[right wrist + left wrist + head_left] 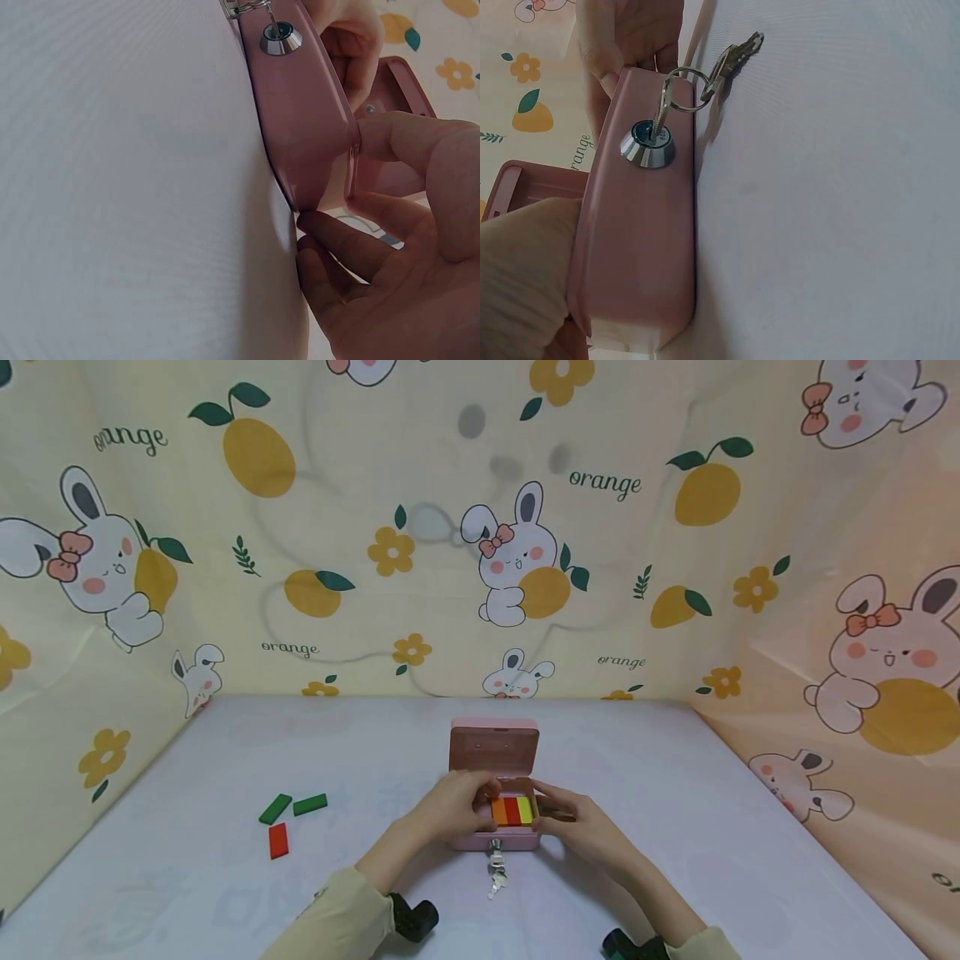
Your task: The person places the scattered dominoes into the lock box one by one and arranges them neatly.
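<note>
A small pink lockable box (507, 840) stands on the table with its lid (494, 750) raised at the back. Inside lie an orange block (499, 812), a red block (513, 812) and a yellow block (525, 811), side by side. My left hand (453, 806) reaches over the box's left side, its thumb and fingers bent down beside the orange block. Whether it pinches a block is hidden. From the right, my right hand (581, 827) holds the box, thumb at the rim and fingertips against the outer side wall in the right wrist view.
Keys on a ring (497, 883) hang from the front lock (649, 144). Two green blocks (275, 809) and a loose red block (278, 841) lie on the white table (187, 893) to the left. A printed cloth (450, 610) rises behind and at both sides.
</note>
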The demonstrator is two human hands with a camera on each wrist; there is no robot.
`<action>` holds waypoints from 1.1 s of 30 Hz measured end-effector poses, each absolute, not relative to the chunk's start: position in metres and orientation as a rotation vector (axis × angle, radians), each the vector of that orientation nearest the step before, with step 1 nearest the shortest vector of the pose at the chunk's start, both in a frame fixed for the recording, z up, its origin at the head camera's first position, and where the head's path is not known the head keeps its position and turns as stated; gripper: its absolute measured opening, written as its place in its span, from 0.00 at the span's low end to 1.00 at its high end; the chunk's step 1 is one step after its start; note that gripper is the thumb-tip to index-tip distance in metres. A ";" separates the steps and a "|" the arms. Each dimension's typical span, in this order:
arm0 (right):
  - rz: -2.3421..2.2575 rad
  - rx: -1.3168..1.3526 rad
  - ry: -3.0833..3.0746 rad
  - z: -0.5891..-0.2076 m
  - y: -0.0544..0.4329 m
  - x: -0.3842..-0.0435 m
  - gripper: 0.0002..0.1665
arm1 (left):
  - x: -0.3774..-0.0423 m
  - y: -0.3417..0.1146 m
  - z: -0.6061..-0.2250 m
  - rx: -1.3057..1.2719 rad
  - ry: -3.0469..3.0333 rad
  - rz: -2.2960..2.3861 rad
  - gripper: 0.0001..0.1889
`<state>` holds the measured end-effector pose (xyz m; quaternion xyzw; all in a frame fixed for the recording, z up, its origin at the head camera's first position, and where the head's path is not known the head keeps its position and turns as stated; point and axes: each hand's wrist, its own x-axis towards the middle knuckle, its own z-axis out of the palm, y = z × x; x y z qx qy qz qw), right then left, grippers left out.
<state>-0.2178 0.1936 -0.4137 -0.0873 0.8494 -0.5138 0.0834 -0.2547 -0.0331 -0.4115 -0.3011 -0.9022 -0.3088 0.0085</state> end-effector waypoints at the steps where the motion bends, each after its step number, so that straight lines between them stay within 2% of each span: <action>1: -1.531 -0.265 2.536 -0.414 0.194 -0.218 0.34 | -0.255 -0.033 -0.412 -0.940 -2.819 -0.966 0.20; 33: -1.535 -0.281 2.542 -0.415 0.194 -0.218 0.34 | -0.254 -0.034 -0.414 -0.946 -2.786 -0.995 0.22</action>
